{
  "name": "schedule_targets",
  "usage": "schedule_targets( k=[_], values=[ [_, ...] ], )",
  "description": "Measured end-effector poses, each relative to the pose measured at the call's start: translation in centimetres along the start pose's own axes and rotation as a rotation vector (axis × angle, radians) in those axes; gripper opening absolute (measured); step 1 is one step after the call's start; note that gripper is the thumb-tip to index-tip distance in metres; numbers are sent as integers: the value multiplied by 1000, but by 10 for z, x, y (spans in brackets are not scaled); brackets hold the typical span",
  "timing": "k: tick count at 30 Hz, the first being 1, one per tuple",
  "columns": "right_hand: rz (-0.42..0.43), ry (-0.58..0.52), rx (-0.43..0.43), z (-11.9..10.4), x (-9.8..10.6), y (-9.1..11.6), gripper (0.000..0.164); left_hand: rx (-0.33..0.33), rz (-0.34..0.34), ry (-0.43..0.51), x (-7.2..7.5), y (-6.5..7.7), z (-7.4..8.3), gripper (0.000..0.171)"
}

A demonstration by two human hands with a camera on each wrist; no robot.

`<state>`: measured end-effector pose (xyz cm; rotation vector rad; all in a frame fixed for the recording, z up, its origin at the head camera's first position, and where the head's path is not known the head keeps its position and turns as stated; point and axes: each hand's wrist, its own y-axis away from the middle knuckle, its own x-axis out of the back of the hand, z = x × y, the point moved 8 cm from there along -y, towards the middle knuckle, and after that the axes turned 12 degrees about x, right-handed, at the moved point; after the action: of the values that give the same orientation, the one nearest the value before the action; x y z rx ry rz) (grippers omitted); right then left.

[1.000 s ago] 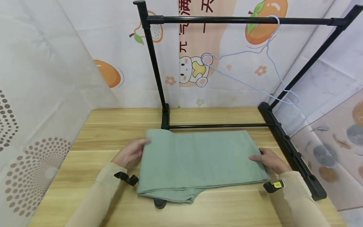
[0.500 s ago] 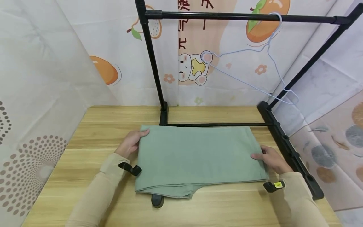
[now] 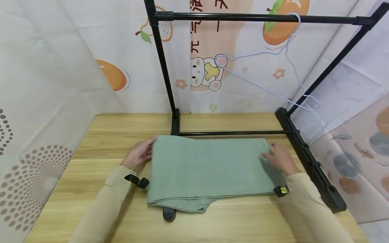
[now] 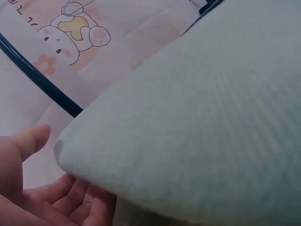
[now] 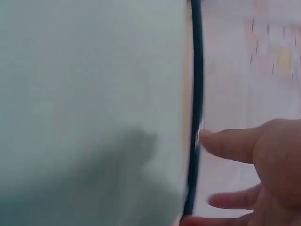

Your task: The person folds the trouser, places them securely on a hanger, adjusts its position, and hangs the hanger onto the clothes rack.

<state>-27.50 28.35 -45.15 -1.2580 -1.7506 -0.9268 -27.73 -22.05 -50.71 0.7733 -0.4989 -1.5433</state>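
Note:
A pair of folded sage-green trousers (image 3: 209,168) lies flat on the wooden table, the crotch corner jutting toward the near edge. My left hand (image 3: 139,153) is at their upper left corner. In the left wrist view its fingers (image 4: 77,197) reach under the fabric's edge while the thumb stands apart from it. Over the right end of the trousers hovers my right hand (image 3: 281,158), blurred, casting a shadow on the cloth. The right wrist view shows its thumb (image 5: 230,143) and fingers spread with nothing between them.
A black garment rack (image 3: 231,17) stands behind and around the trousers. One of its feet (image 3: 169,213) pokes out beneath them; the other foot (image 3: 316,168) runs along the right. A pale blue wire hanger (image 3: 258,84) hangs from the top bar. Printed curtains (image 3: 136,84) enclose the table (image 3: 82,189).
My right hand has let go of the trousers' right end and moved up and left over it. My left thumb has come off the upper left corner, which it held half a second ago.

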Motion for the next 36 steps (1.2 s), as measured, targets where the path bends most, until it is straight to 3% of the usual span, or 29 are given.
schedule_targets(
  k=[2, 4, 9, 13, 17, 21, 24, 29, 36],
  values=[
    [35, 38, 52, -32, -3, -15, 74, -4, 40, -34, 1, -2, 0, 30],
    [14, 47, 115, -67, -14, -29, 74, -31, 97, -102, 2, -2, 1, 34],
    [-177, 151, 376, -162, -67, -55, 73, -101, 242, -172, 2, 3, 5, 50],
    [-336, 254, 541, -213, -112, -62, 80, -90, 234, -228, -2, 3, 4, 58],
    [-448, 327, 569, -231, -143, -64, 87, -41, 188, -325, -5, 2, -1, 55],
    [-475, 424, 573, -223, -154, -64, 91, -54, 179, -366, -3, 4, 0, 50],
    [-479, 461, 551, -199, -148, -62, 92, -95, 194, -361, -3, 7, 5, 47],
    [-459, 430, 492, -136, -124, -52, 93, -116, 191, -372, -2, 9, 8, 45],
    [-285, 284, 337, -42, -77, -29, 94, -112, 181, -389, 2, 7, 5, 45]
  ],
)
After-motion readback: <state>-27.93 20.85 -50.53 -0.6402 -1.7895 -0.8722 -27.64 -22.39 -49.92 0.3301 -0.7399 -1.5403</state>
